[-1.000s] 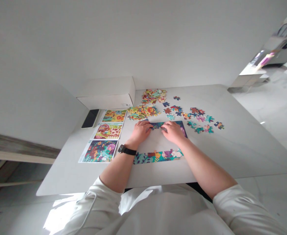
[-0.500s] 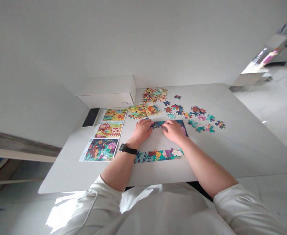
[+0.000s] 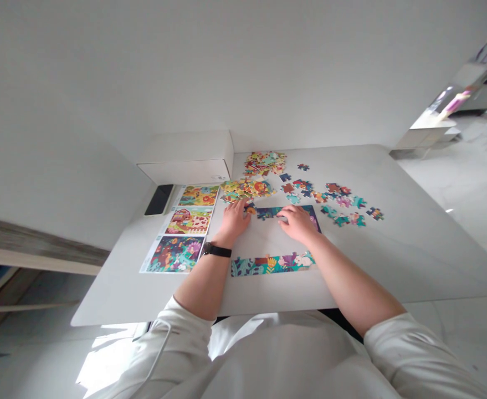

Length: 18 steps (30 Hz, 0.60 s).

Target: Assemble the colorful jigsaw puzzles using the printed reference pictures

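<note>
My left hand (image 3: 234, 221), with a black watch on its wrist, rests on the white table (image 3: 393, 249), fingertips on a loose puzzle piece (image 3: 250, 210) at the left end of a dark blue joined puzzle strip (image 3: 287, 213). My right hand (image 3: 297, 221) lies on the same strip, its fingers curled down onto it. A second joined strip with leaves and flowers (image 3: 271, 264) lies nearer to me, between my forearms. I cannot tell whether either hand grips a piece or only presses on it.
Three picture cards (image 3: 185, 227) lie in a column at the left, beside a black phone (image 3: 159, 200) and a white box (image 3: 187, 158). Piles of loose pieces (image 3: 251, 177) and several scattered pieces (image 3: 343, 202) lie beyond the hands. The table's front edge is near my body.
My left hand slid slightly left and outward along the dark strip, showing more of the strip between the hands. The right hand stayed put. The view shifted a little.
</note>
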Available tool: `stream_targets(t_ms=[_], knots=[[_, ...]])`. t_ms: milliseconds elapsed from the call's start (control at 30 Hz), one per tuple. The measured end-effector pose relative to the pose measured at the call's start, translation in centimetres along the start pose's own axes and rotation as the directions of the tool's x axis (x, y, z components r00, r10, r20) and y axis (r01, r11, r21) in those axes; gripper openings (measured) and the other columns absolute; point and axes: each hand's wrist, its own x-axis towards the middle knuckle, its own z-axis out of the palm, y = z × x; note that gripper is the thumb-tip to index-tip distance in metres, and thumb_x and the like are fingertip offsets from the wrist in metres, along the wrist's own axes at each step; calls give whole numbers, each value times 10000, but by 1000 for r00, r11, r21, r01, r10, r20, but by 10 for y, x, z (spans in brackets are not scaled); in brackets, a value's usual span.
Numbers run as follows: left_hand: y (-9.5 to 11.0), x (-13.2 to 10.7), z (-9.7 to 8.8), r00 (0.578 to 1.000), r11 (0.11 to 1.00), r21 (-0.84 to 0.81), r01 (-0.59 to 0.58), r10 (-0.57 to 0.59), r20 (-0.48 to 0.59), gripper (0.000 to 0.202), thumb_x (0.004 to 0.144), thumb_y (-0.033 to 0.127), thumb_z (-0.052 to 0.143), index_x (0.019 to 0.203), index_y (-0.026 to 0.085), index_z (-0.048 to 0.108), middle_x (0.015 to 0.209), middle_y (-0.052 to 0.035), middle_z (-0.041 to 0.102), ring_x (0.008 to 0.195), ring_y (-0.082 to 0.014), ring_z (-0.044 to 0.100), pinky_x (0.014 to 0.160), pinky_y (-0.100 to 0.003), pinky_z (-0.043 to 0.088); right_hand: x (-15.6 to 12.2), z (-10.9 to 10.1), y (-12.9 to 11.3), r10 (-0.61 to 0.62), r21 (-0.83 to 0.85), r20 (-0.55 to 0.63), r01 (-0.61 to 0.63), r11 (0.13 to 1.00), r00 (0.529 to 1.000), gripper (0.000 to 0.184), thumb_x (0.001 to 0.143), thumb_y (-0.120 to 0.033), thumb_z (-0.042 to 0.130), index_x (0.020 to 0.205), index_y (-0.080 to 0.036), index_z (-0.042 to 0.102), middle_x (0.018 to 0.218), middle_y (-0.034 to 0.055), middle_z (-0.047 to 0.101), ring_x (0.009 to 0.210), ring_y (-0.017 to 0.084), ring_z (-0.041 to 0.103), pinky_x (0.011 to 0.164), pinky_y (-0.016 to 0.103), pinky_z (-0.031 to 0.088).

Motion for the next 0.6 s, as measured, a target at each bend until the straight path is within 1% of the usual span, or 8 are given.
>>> stream_targets(t_ms=[100, 167, 333, 467, 533, 600], knots=[[0, -2, -3, 1000, 1000, 10, 15, -15, 8, 564, 933, 161, 645, 1492, 225, 610, 1376, -117, 753, 1330, -323, 670, 1177, -465, 500, 3, -4, 1, 4, 7, 16, -4, 1000, 1000, 264, 1017, -267, 711, 1263, -269, 809, 1352, 98, 749, 1265, 296, 679, 1143, 451, 527], [-1, -3, -6, 1000, 1000, 15, 26, -26, 9, 589, 923, 157, 650, 1505, 234, 603, 1389, -116, 744, 1331, -319, 668, 1173, -456, 501, 6, -8, 2, -2, 0, 25, 2, 1000, 1000, 273, 1018, -283, 719, 1277, -269, 806, 1357, 99, 752, 1250, 288, 694, 1135, 441, 535], [-1, -5, -10, 999, 999, -6, 39, -39, 15, 607, 926, 171, 663, 1525, 242, 592, 1416, -112, 738, 1345, -317, 662, 1184, -455, 493, 24, -14, -5, -67, -47, 69, 71, 996, 995, 344, 999, -294, 758, 1340, -263, 779, 1395, 112, 747, 1286, 299, 694, 1159, 452, 528], [-1, -5, -12, 998, 998, -39, 49, -48, 34, 630, 917, 172, 673, 1534, 258, 583, 1402, -99, 754, 1343, -324, 659, 1182, -470, 491, 47, -8, -19, -158, -93, 149, 173, 980, 976, 452, 960, -263, 799, 1407, -227, 741, 1445, 137, 737, 1352, 320, 676, 1207, 474, 496], [-2, -5, -13, 998, 997, -54, 50, -48, 40, 637, 907, 175, 681, 1531, 260, 583, 1385, -99, 760, 1326, -328, 665, 1164, -474, 502, 58, -3, -24, -189, -113, 185, 212, 971, 964, 488, 932, -255, 827, 1411, -221, 739, 1444, 148, 739, 1358, 334, 677, 1202, 485, 500], [-2, -5, -12, 998, 997, -62, 46, -44, 35, 645, 891, 171, 687, 1522, 260, 587, 1365, -102, 764, 1302, -334, 673, 1145, -483, 513, 66, 1, -28, -200, -120, 196, 226, 967, 960, 512, 900, -251, 855, 1399, -224, 744, 1433, 157, 743, 1347, 350, 684, 1177, 499, 518]])
